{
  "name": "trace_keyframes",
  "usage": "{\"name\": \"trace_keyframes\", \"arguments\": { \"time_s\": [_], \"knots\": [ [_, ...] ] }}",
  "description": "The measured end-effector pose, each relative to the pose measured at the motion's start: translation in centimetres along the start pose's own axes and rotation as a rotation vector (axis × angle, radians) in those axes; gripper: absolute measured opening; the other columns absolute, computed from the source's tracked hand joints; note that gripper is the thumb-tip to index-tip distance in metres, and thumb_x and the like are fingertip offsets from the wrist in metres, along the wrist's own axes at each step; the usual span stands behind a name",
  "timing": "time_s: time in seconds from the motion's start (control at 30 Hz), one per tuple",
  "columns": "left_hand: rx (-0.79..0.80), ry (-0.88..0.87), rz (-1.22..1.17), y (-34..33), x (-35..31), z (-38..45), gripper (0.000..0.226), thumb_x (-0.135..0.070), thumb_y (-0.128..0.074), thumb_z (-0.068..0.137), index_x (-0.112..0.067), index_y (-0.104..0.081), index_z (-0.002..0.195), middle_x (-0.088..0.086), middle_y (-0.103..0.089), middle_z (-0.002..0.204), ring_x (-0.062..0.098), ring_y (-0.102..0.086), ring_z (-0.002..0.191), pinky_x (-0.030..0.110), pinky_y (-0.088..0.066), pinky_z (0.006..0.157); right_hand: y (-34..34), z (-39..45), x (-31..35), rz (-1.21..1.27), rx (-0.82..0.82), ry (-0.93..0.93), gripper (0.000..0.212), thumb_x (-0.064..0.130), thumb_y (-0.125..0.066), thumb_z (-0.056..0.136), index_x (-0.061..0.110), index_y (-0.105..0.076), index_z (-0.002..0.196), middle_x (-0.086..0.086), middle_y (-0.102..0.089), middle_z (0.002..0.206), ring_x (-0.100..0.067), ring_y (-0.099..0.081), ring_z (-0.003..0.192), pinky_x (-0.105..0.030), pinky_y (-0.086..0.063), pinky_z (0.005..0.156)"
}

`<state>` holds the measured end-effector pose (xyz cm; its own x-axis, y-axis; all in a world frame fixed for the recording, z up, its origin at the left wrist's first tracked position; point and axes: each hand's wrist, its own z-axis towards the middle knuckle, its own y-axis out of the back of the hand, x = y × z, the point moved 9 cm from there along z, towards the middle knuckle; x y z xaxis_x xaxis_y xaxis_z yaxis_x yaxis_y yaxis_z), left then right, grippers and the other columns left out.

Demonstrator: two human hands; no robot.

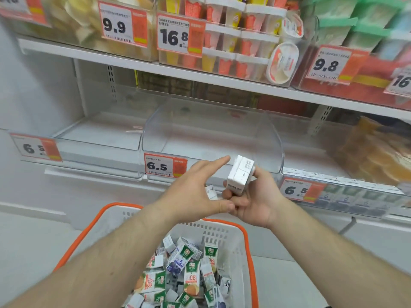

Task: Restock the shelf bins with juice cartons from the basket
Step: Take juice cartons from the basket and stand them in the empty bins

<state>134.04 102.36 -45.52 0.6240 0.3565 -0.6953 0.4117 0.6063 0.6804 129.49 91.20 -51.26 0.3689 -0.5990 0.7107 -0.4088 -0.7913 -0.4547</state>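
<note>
Holding a small stack of white-sided juice cartons, the right hand has its fingers curled round the stack from below and behind; the left hand sits just beside it with fingers straight and spread, forefinger pointing toward the stack, thumb touching the right hand's fingers, gripping nothing itself; whether its palm touches the cartons I cannot tell. The stack hangs just in front of the front lip of the middle clear bin, not yet inside it.

As I judge it, the restock is barely begun; the middle bin and the bin to its left show bare floors, while the white basket with an orange rim below the forearms holds a loose heap of green-and-white cartons; nearly all the work remains.

Orange price tags reading 6.5 clip to the front edge of this shelf; at its right end lies a bag of orange goods; the shelf above carries cups and tubs behind tags of 9.9, 16.8 and 9.8; the unit is white, the floor pale.
</note>
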Motion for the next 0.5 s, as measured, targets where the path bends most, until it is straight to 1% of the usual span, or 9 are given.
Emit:
{"name": "trace_keyframes", "arguments": {
  "time_s": [0.07,0.13,0.2,0.27,0.33,0.37,0.43,0.47,0.5],
  "knots": [
    [0.012,-0.021,-0.010,-0.4,-0.7,0.6,0.089,-0.049,-0.080,0.072,-0.059,-0.026,0.142,-0.025,-0.041,0.126,-0.018,-0.041,0.096,0.020,-0.039,0.087,0.7,0.0,-0.4,-0.072,0.010,-0.095,0.049,0.051,-0.042,0.088,0.005,-0.056,0.082,-0.009,-0.047,0.061,-0.011,-0.026,0.039,-0.021,-0.036,0.042],
    [-0.033,-0.002,-0.049,-0.4,-1.2,1.3,0.085,-0.053,-0.081,0.070,-0.059,-0.032,0.139,-0.027,-0.044,0.123,-0.021,-0.041,0.099,0.016,-0.038,0.083,1.3,0.1,-0.1,-0.140,0.039,-0.155,0.053,0.058,-0.043,0.087,0.007,-0.055,0.082,-0.005,-0.047,0.060,-0.009,-0.016,0.034,-0.018,-0.032,0.041],
    [-0.086,0.048,-0.083,-0.5,-1.3,2.1,0.080,-0.054,-0.081,0.067,-0.055,-0.040,0.136,-0.026,-0.047,0.121,-0.012,-0.047,0.096,0.016,-0.038,0.081,1.6,0.1,0.5,-0.192,0.075,-0.175,0.052,0.064,-0.047,0.084,0.013,-0.057,0.079,-0.001,-0.047,0.066,-0.009,-0.007,0.038,-0.018,-0.029,0.040],
    [-0.106,0.072,-0.108,-1.3,-1.9,2.8,0.067,-0.047,-0.083,0.068,-0.050,-0.050,0.127,-0.021,-0.052,0.121,-0.004,-0.052,0.095,0.016,-0.039,0.080,2.0,-0.3,1.1,-0.252,0.085,-0.177,0.046,0.063,-0.049,0.083,0.020,-0.058,0.068,0.003,-0.043,0.062,-0.009,-0.004,0.044,-0.018,-0.028,0.037],
    [-0.115,0.067,-0.139,-2.1,-2.7,3.3,0.051,-0.039,-0.084,0.069,-0.056,-0.054,0.106,-0.018,-0.058,0.115,-0.003,-0.055,0.096,0.011,-0.040,0.077,2.8,-0.6,1.4,-0.291,0.059,-0.167,0.046,0.058,-0.045,0.090,0.022,-0.058,0.064,0.005,-0.040,0.053,-0.007,-0.010,0.037,-0.016,-0.025,0.039],
    [-0.129,0.062,-0.140,-2.5,-3.0,3.5,0.047,-0.037,-0.084,0.068,-0.057,-0.053,0.097,-0.017,-0.060,0.110,-0.005,-0.056,0.093,0.009,-0.040,0.074,3.1,-0.7,1.6,-0.297,0.047,-0.147,0.048,0.058,-0.041,0.093,0.023,-0.059,0.066,0.006,-0.040,0.051,-0.006,-0.015,0.035,-0.015,-0.026,0.041],
    [-0.184,0.063,-0.107,-2.9,-3.2,3.7,0.038,-0.038,-0.083,0.066,-0.054,-0.055,0.088,-0.014,-0.064,0.098,-0.006,-0.057,0.085,0.007,-0.038,0.064,4.3,-0.7,2.2,-0.333,-0.004,-0.087,0.056,0.065,-0.033,0.096,0.023,-0.064,0.075,0.003,-0.043,0.053,-0.010,-0.024,0.036,-0.018,-0.031,0.045],
    [-0.221,0.069,-0.095,-3.0,-3.3,3.8,0.032,-0.040,-0.081,0.066,-0.050,-0.058,0.085,-0.013,-0.064,0.092,-0.004,-0.057,0.081,0.008,-0.037,0.060,5.1,-0.8,3.0,-0.383,-0.070,-0.031,0.063,0.069,-0.029,0.096,0.019,-0.065,0.082,0.000,-0.048,0.056,-0.013,-0.029,0.038,-0.020,-0.033,0.047],
    [-0.257,0.081,-0.081,-3.0,-3.2,3.8,0.026,-0.043,-0.080,0.066,-0.045,-0.060,0.083,-0.013,-0.063,0.086,-0.001,-0.057,0.077,0.010,-0.037,0.058,6.1,-1.3,4.2,-0.458,-0.175,0.059,0.068,0.071,-0.026,0.095,0.015,-0.064,0.087,-0.004,-0.053,0.060,-0.017,-0.036,0.039,-0.023,-0.034,0.049]
  ]
}}
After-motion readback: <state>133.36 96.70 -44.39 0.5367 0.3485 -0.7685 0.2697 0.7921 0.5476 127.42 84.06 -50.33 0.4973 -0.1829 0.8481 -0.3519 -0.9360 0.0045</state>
